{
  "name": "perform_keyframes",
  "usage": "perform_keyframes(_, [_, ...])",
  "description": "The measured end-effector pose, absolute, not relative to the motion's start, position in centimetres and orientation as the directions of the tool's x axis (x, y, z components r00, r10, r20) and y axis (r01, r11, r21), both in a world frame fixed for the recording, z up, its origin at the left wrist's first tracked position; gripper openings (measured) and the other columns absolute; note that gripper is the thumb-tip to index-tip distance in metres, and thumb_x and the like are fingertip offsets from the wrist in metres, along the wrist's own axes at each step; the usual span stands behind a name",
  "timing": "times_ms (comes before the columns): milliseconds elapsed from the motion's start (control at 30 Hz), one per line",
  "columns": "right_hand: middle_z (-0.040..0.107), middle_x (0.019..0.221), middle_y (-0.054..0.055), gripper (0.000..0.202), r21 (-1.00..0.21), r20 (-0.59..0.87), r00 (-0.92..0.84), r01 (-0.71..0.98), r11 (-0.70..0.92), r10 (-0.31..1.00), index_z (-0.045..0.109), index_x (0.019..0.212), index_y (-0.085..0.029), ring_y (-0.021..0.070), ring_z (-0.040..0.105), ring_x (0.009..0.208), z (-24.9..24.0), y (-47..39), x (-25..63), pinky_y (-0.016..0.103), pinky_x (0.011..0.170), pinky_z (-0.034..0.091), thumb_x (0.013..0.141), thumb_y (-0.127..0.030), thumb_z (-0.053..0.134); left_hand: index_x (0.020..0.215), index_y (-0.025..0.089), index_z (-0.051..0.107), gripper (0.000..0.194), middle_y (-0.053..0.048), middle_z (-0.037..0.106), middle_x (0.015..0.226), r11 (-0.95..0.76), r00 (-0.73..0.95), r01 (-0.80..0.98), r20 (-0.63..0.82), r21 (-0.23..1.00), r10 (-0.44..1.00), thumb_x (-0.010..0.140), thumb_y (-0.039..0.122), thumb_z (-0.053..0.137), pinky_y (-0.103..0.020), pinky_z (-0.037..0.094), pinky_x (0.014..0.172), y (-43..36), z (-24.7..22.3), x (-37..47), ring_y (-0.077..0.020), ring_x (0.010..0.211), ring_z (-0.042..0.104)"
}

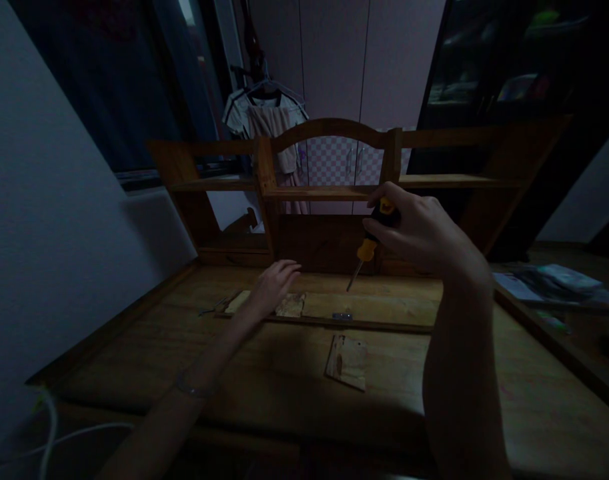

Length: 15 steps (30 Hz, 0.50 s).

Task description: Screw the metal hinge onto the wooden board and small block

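Observation:
My right hand (424, 227) is wrapped round the black and yellow handle of a screwdriver (367, 250). Its metal shaft slants down to the left, the tip in the air above a long wooden board (394, 310). Over the left part of that board is my left hand (277, 285), fingers stretched out and holding nothing that I can see. Beside it on the board are a rough-edged wood piece (291, 305) and a paler piece (237, 301), partly hidden by the forearm. A small metal hinge-like plate (342, 317) sits on the board's front edge. Nearer me lies a squarish wood piece (351, 360).
A wooden shelf unit (329, 193) stands along the back of the wooden desktop (149, 347). Thin metal items (211, 308) lie left of the board. A white cable (51, 427) hangs at the lower left, and papers and packets (549, 280) lie to the right.

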State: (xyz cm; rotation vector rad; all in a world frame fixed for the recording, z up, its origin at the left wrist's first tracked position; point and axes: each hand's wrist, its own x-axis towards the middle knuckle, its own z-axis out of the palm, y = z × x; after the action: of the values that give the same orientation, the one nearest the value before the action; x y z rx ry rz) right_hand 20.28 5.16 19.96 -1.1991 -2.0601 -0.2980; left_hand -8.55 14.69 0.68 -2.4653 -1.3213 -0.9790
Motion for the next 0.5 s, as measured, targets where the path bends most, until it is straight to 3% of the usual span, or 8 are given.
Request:
perform_keyframes(100, [0.062, 0.088, 0.006, 0.025, -0.156, 0.699, -0.309, 0.814, 0.559, 0.645, 0.057, 0.107, -0.017, 0.0187, 0.057, 0.08, 20.1, 5.0, 20.8, 0.028, 0.067, 0.034, 0.086, -0.031, 0.053, 0.116, 0.02, 0.063, 0.037, -0.006, 0.058, 0.115, -0.448, 0.275, 0.871, 0.555, 0.202, 0.785, 0.097, 0.037, 0.035, -0.034, 0.043, 0.097, 16.2, 1.0, -16.9, -0.0184, 0.106, 0.055])
perform_keyframes(167, [0.063, 0.087, 0.007, 0.025, -0.161, 0.705, -0.311, 0.805, 0.571, 0.637, 0.057, 0.106, -0.017, 0.0184, 0.056, 0.078, 20.1, 5.0, 21.2, 0.028, 0.065, 0.033, 0.086, -0.031, 0.054, 0.105, 0.016, 0.067, 0.036, -0.009, 0.06, 0.108, -0.32, 0.217, 0.922, 0.395, 0.216, 0.893, 0.089, 0.038, 0.043, -0.036, 0.045, 0.093, 16.5, 1.0, -22.9, -0.0212, 0.1, 0.058])
perform_keyframes(233, [0.063, 0.087, 0.007, 0.025, -0.164, 0.711, -0.31, 0.8, 0.578, 0.631, 0.058, 0.105, -0.017, 0.0186, 0.056, 0.076, 20.2, 5.0, 21.5, 0.028, 0.063, 0.033, 0.084, -0.031, 0.055, 0.107, 0.014, 0.067, 0.041, -0.01, 0.062, 0.108, -0.249, 0.194, 0.933, 0.221, 0.261, 0.956, 0.081, 0.041, 0.049, -0.034, 0.046, 0.087, 16.4, 0.7, -28.2, -0.0224, 0.096, 0.059])
perform_keyframes(367, [0.063, 0.087, 0.007, 0.025, -0.168, 0.718, -0.304, 0.798, 0.579, 0.626, 0.059, 0.104, -0.017, 0.0187, 0.055, 0.075, 20.2, 4.9, 21.7, 0.028, 0.062, 0.033, 0.083, -0.031, 0.057, 0.113, 0.015, 0.063, 0.054, -0.008, 0.064, 0.109, -0.108, 0.168, 0.892, -0.1, 0.439, 0.981, 0.07, 0.047, 0.06, -0.029, 0.046, 0.081, 15.3, -0.7, -34.1, -0.0227, 0.094, 0.06])
perform_keyframes(500, [0.063, 0.084, 0.007, 0.026, -0.172, 0.715, -0.301, 0.799, 0.576, 0.631, 0.06, 0.105, -0.017, 0.0186, 0.055, 0.074, 20.2, 4.9, 21.7, 0.028, 0.062, 0.033, 0.082, -0.03, 0.057, 0.098, 0.014, 0.065, 0.042, -0.005, 0.065, 0.096, -0.147, 0.242, 0.885, -0.166, 0.442, 0.956, 0.069, 0.045, 0.062, -0.024, 0.043, 0.079, 14.9, -2.8, -35.0, -0.0202, 0.09, 0.058])
